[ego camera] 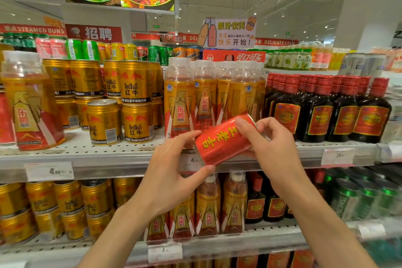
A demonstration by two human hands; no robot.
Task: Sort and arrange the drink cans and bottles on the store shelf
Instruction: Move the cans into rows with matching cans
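Holding a red can tilted on its side in front of the upper shelf edge, both hands grasp it from opposite ends. Yellow characters on the can read 王老吉. The left hand pinches the lower end, thumb below and fingertips above. The right hand curls around the upper end, index finger laid over the rim. Price tags on the shelf edge show "4" and "16"; the smaller digits are too blurred to read.

Behind the can stand orange bottles labelled 东鹏特饮. Left of them, stacked gold cans read "RedBull 红牛". Right of them stand dark bottles with red caps, whose label text is probably illegible at this resolution. Farther back, a red carton reads 可口可乐; signs read "STEAMED BUNS" and "DELICATESSEN".
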